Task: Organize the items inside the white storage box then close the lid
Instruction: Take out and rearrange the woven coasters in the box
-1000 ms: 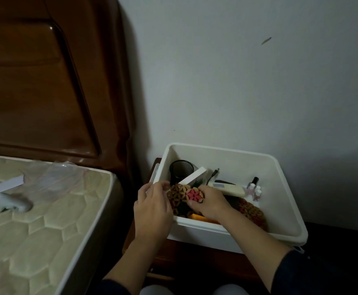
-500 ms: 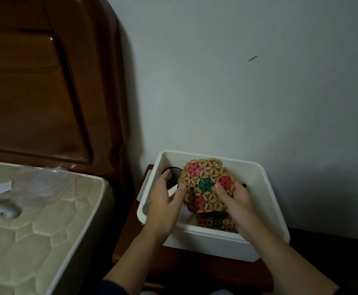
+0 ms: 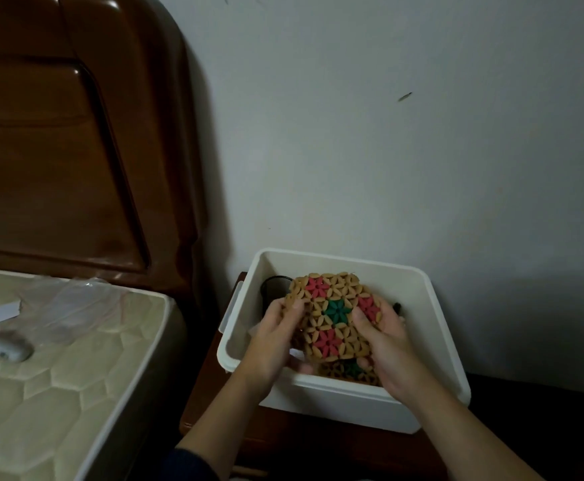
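One beaded mat (image 3: 332, 315) is held upright above the white storage box (image 3: 422, 328), pinched at its left edge by the left hand (image 3: 276, 336) and at its right edge by the right hand (image 3: 386, 343); fingers of both are curled round it, thumbs on the front. A 2nd mat (image 3: 349, 371) of the same pattern lies below, inside the box by its near wall. One black mesh cup (image 3: 275, 289) stands in the far-left corner of the box. The box sits open on a dark wooden nightstand (image 3: 283, 432), approx. against the wall. No lid is seen. Vs. 0.5 s ago: the mat is held a bit lower and flatter to the camera, and the hands are closer in view. On the mattress (image 3: 58, 376) lies one white object (image 3: 6, 345), blurred.
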`<state>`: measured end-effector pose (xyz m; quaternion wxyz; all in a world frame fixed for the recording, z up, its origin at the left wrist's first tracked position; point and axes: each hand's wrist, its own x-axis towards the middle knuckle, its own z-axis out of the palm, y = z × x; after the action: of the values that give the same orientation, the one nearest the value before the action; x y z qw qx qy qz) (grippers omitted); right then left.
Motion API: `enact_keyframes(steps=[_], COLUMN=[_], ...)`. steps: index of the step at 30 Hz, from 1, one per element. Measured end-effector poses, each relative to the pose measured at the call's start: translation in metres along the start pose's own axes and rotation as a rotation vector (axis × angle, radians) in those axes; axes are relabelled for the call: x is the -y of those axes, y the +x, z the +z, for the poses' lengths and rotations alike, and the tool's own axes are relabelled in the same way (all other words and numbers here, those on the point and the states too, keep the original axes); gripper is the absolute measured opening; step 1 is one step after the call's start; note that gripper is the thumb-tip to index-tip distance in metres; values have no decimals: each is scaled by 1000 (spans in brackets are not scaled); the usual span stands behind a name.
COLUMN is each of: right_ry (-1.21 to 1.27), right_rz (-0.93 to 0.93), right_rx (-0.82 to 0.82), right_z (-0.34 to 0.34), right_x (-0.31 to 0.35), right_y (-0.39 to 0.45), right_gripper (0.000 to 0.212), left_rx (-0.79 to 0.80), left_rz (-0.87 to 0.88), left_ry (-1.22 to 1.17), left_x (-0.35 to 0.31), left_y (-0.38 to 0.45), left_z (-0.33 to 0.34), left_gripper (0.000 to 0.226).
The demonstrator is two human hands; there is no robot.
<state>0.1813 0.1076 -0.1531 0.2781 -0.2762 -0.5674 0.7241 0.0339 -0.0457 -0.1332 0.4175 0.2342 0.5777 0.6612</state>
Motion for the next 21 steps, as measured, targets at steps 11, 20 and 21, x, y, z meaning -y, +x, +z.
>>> enact_keyframes(steps=[11, 20, 21], right_ry=[-182, -211, -213], right_rz=[-178, -272, -275], right_rx=[-11, -50, -60], right_z=[8, 9, 9], right_x=[1, 2, 2], right_y=[-4, -8, -8], right_gripper=[62, 66, 65], left_rx=[-27, 24, 13], left_rz=[249, 274, 263], left_ry=[210, 141, 137], left_x=[10, 7, 5], left_y=[-5, -8, -9], left_z=[11, 10, 11], left_gripper=[35, 44, 39])
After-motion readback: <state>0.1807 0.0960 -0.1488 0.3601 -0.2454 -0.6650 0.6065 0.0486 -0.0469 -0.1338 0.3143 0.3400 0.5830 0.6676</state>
